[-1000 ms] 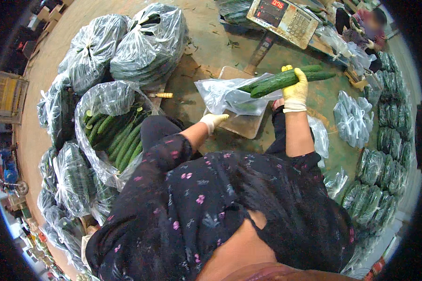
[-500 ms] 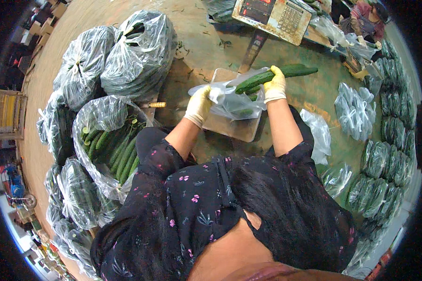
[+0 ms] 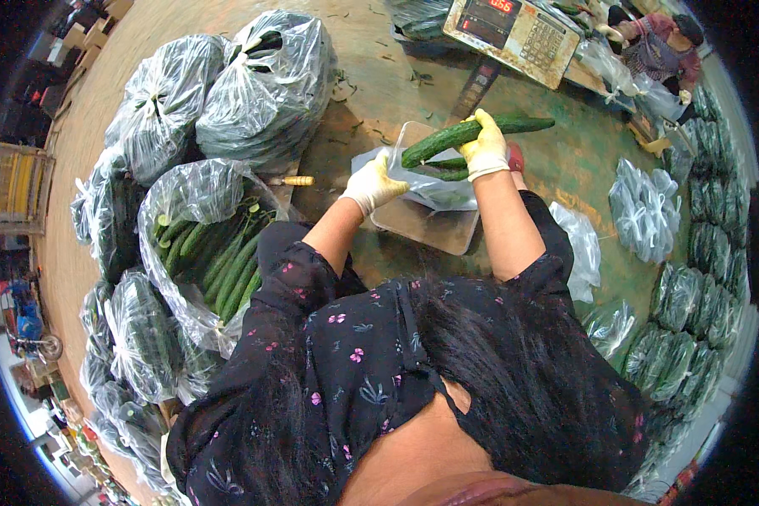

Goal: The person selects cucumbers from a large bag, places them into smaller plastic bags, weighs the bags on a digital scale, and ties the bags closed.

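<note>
My right hand (image 3: 486, 147), in a pale yellow-white glove, is closed round the middle of a long dark green cucumber (image 3: 527, 124). That cucumber is held slantwise over a clear plastic bag (image 3: 434, 198) lying on the scale's platform (image 3: 437, 232). Below it, more cucumber (image 3: 447, 174) shows at the bag's mouth; how many pieces the bag holds is partly hidden. My left hand (image 3: 374, 183), gloved alike, is beside the bag's left edge, thumb and fingers apart, with nothing visible between them.
The scale's display head (image 3: 514, 38) stands beyond the platform on a post. An open bag of cucumbers (image 3: 219, 270) sits at my left, near a wooden-handled tool (image 3: 291, 180). Full bags (image 3: 261, 93) stand behind it. Empty bags (image 3: 645, 211) and packed rows (image 3: 700, 295) lie right. Another person (image 3: 662, 51) is far right.
My left hand has let go of the bag's edge and its fingers have spread. The held cucumber has shifted slightly left over the bag. The whole view has moved a little.
</note>
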`<move>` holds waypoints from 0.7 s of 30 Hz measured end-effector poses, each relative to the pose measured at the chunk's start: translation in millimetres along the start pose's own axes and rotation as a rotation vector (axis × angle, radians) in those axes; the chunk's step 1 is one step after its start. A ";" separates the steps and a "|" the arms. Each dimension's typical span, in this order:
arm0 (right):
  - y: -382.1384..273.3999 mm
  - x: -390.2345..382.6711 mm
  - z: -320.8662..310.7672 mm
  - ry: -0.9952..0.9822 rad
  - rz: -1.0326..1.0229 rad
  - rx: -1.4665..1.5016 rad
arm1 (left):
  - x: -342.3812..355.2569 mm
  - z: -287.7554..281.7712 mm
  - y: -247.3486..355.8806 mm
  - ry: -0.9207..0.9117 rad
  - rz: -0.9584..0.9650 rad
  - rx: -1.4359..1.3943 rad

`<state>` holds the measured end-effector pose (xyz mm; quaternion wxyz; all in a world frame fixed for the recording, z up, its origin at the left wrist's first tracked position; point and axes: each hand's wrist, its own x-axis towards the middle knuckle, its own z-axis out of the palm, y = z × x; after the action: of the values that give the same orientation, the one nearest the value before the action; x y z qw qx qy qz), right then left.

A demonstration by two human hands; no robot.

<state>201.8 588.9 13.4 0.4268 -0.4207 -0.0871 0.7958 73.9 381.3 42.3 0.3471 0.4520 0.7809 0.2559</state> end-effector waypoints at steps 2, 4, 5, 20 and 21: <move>-1.2 -5.0 4.9 0.011 0.011 0.005 | -8.0 -5.9 11.3 0.104 -0.088 0.196; -2.8 -10.2 8.4 0.061 0.036 0.022 | -24.0 -14.7 30.8 0.370 -0.058 0.394; 0.3 -16.0 15.4 0.050 0.042 0.017 | -26.7 -16.1 30.3 0.381 -0.065 0.394; 29.8 -83.0 85.1 0.015 0.066 -0.167 | -15.2 -22.9 -7.9 0.514 0.143 -0.881; 34.1 -80.6 86.6 0.006 0.069 -0.175 | -9.3 -25.8 -17.1 0.425 -0.088 -1.312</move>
<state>139.5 526.3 99.0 0.3611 -0.4615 -0.1404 0.7980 48.2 362.9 49.2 0.3981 0.0564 0.5332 0.7444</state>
